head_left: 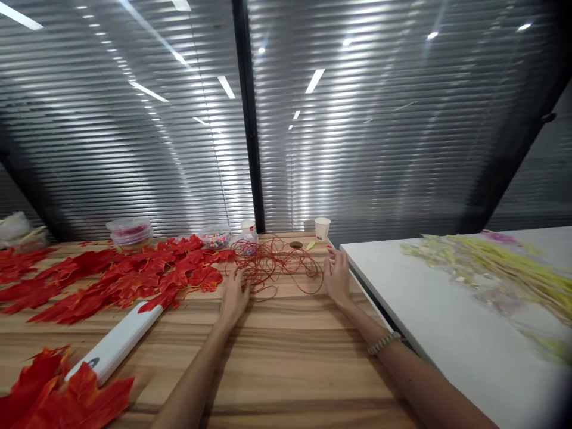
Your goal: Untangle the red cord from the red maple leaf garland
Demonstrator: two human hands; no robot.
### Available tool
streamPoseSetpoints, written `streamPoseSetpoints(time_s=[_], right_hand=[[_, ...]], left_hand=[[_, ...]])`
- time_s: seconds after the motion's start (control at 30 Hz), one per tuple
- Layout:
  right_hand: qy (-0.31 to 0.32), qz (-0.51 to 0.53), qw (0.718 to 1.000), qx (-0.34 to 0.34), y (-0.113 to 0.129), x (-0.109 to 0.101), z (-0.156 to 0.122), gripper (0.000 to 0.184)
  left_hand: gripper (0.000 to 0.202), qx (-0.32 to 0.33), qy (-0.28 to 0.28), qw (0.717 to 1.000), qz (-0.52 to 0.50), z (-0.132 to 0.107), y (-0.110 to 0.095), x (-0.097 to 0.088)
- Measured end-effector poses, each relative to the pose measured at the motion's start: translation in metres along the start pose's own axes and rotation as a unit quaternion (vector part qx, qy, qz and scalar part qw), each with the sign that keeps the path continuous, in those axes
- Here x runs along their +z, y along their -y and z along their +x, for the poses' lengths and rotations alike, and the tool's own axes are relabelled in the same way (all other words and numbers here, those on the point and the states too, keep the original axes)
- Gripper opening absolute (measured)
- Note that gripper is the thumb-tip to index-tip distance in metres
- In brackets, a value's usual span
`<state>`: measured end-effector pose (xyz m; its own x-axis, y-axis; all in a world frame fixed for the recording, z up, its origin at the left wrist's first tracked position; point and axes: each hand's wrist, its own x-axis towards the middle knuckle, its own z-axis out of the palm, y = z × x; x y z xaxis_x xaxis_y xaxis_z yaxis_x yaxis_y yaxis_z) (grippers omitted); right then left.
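Both my arms reach forward over a wooden table. My left hand lies on the table with its fingers stretched into the near edge of a loose tangle of red cord. My right hand stands on its edge at the right side of the tangle, fingers apart and pointing away, holding nothing. A beaded bracelet is on my right wrist. Red artificial maple leaves spread over the table left of the cord.
More red leaves lie at the near left beside a long white box. Plastic tubs and a bowl of beads stand at the back, with paper cups. A white table at right carries yellow stems. Blinds close the back.
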<state>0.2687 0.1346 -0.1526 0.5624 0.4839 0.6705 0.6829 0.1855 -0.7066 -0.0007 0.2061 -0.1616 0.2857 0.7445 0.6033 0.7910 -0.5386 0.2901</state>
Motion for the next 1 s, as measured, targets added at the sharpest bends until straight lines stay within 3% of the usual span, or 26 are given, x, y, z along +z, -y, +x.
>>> streamPoseSetpoints(time_s=[0.07, 0.13, 0.27, 0.43, 0.57, 0.63, 0.7, 0.77, 0.83, 0.9, 1.0], right_hand=[[0.024, -0.024, 0.989, -0.142, 0.015, -0.001, -0.005, 0.028], [0.059, -0.035, 0.969, -0.237, 0.027, -0.002, -0.012, 0.025], [0.111, -0.032, 0.943, -0.312, 0.034, 0.004, -0.027, 0.026], [0.165, -0.043, 0.924, -0.342, 0.023, 0.016, -0.038, 0.023], [0.186, -0.046, 0.914, -0.357, 0.014, 0.019, -0.039, 0.021], [0.187, -0.039, 0.910, -0.369, 0.011, 0.020, -0.038, 0.020], [0.182, -0.036, 0.909, -0.372, 0.009, 0.021, -0.037, 0.018], [0.176, -0.029, 0.910, -0.375, 0.008, 0.022, -0.037, 0.018], [0.172, -0.025, 0.910, -0.375, 0.008, 0.023, -0.037, 0.018], [0.176, -0.026, 0.911, -0.372, 0.008, 0.024, -0.037, 0.019], [0.189, -0.030, 0.912, -0.362, 0.007, 0.027, -0.040, 0.020]], left_hand=[[0.035, 0.015, 0.010, 1.000, -0.021, -0.003, -0.008, 0.001], [0.036, 0.016, 0.018, 0.999, -0.033, -0.006, -0.014, -0.001], [0.031, 0.027, 0.026, 0.999, 0.004, -0.009, -0.024, -0.011], [0.021, 0.023, -0.003, 1.000, 0.019, -0.005, -0.047, -0.033], [0.029, 0.002, -0.025, 0.999, -0.028, -0.026, -0.088, -0.073], [0.031, 0.049, 0.005, 0.998, -0.048, -0.052, -0.106, -0.103], [0.035, 0.088, 0.009, 0.996, -0.017, -0.084, -0.110, -0.135], [0.037, 0.095, -0.062, 0.993, 0.039, -0.117, -0.096, -0.168], [0.039, 0.009, -0.167, 0.982, 0.088, -0.146, -0.063, -0.200], [0.046, -0.124, -0.247, 0.953, 0.125, -0.172, -0.016, -0.229], [0.065, -0.353, -0.300, 0.870, 0.171, -0.210, 0.064, -0.263]])
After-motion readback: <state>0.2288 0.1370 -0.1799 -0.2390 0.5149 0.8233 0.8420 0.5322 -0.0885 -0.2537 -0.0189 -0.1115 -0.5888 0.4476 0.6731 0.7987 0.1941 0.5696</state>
